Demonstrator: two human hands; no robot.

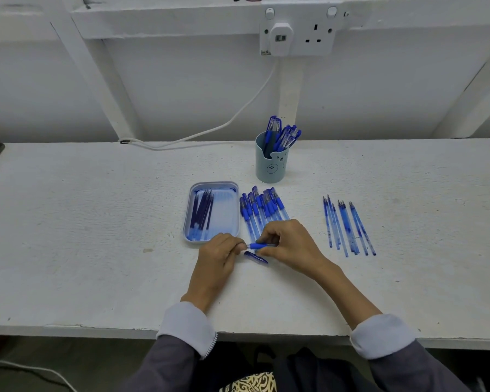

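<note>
Both arms come in from the near edge and converge toward centre. Left hand (219, 258): back up, fingers curled under, thumb and fingertips pinching the left end of a pen (259, 245). Right hand (289, 244): back up, knuckles raised, fingers curled, pinching the pen's right part. The hands are close together, fingertips nearly meeting, with the pen held level between them. Wrists straight, low over the surface. Left forearm (203, 290) runs almost straight away from the body; right forearm (348, 292) angles in from the right. Forearms are bare to pale cuffs (187, 326), with grey sleeves (164, 363) behind.
</note>
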